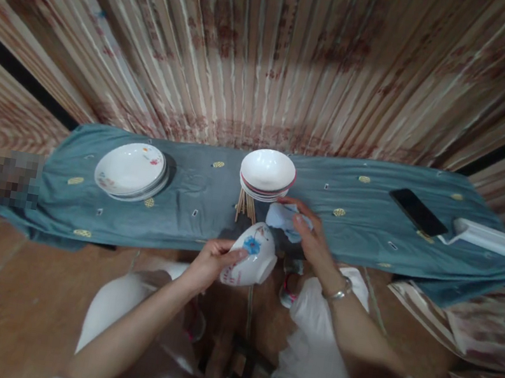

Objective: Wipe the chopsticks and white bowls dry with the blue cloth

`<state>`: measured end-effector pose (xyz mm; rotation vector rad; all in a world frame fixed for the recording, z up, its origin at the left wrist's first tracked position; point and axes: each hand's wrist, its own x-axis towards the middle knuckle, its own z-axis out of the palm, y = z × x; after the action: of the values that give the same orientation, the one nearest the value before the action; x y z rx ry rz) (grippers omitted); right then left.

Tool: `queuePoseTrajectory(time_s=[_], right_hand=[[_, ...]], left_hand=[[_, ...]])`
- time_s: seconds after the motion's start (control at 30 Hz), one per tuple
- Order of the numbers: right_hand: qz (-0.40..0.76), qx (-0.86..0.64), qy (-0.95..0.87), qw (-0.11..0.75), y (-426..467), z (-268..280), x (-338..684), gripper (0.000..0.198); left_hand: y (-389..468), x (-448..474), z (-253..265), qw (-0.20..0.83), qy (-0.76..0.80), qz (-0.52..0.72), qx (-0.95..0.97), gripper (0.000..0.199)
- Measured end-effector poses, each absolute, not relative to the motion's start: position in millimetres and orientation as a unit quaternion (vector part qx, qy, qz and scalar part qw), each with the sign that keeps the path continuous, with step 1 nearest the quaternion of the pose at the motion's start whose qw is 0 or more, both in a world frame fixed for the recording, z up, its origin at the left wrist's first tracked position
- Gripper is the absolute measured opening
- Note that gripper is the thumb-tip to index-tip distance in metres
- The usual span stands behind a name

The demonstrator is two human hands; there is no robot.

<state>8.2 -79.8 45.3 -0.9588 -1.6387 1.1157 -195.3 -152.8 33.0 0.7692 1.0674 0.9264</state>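
A white bowl with a blue flower [253, 260] is tilted on its side just off the table's front edge. My left hand [215, 261] grips its rim, the thumb lying on the outer wall. Up and to the right of it, my right hand [308, 227] has its fingers wrapped round a crumpled light-blue cloth [285, 218]. Behind the cloth stands a stack of white bowls [268, 171] with a red rim showing. Several wooden chopsticks [246, 206] lie in front of that stack, their far ends hidden by it.
A stack of white floral plates [132, 170] sits on the left of the blue-green tablecloth [199, 186]. On the right lie a black phone [418, 211] and a white device with a bent arm [491, 239]. A pleated curtain [274, 57] hangs close behind the table.
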Motion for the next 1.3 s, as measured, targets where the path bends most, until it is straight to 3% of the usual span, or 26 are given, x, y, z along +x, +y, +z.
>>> queuePoseTrajectory(time_s=[0.13,0.27,0.6,1.0,1.3], right_hand=[[0.314,-0.301,-0.805,0.404,-106.5,41.9,-15.0,0.060],[0.223,-0.282,-0.848,0.389,-120.0,34.8,-37.7,0.044],[0.278,-0.333,-0.814,0.386,-103.6,22.0,-37.4,0.041],[0.255,-0.231,-0.859,0.380,-112.8,23.8,-35.8,0.043],[0.333,-0.314,-0.802,0.384,-104.8,20.4,-28.6,0.041]], left_hand=[[-150.6,-200.7,31.6,0.680,0.474,0.454,0.328,0.036],[-149.5,-202.0,35.0,0.678,0.466,0.470,0.319,0.035],[-150.6,-202.0,39.7,0.685,0.466,0.438,0.350,0.035],[-151.7,-203.2,40.0,0.667,0.464,0.445,0.377,0.032],[-155.8,-198.9,45.8,0.671,0.472,0.421,0.387,0.033]])
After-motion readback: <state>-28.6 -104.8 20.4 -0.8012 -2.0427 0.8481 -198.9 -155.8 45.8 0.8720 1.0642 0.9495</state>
